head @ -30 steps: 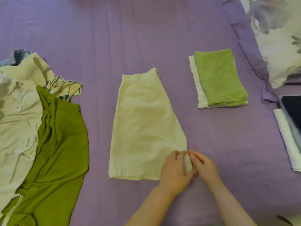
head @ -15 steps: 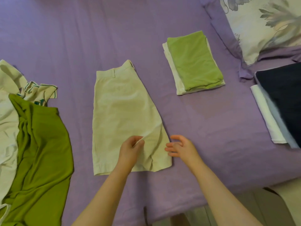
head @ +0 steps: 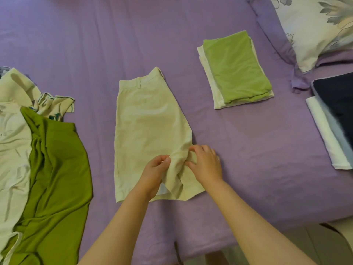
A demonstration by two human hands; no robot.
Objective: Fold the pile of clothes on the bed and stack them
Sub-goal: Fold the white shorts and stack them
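Soft, even, warm-tinted light; faint shadows beside the forearms. Slight overall softness, wide-angle bowing twd. edges; no glare.

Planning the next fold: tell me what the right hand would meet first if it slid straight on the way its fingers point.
The right hand points up-left, so it would likely run onto more of the cream shorts it already pinches; bare sheet beyond.

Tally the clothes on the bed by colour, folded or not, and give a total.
Green: 2, the folded green top and the loose olive garment.
Cream or white: 5, the cream shorts, folded white piece, loose cream shirt, printed cream piece, folded white cloth.
Navy: 1, the folded navy item.
Total: 8 that I can tell apart.
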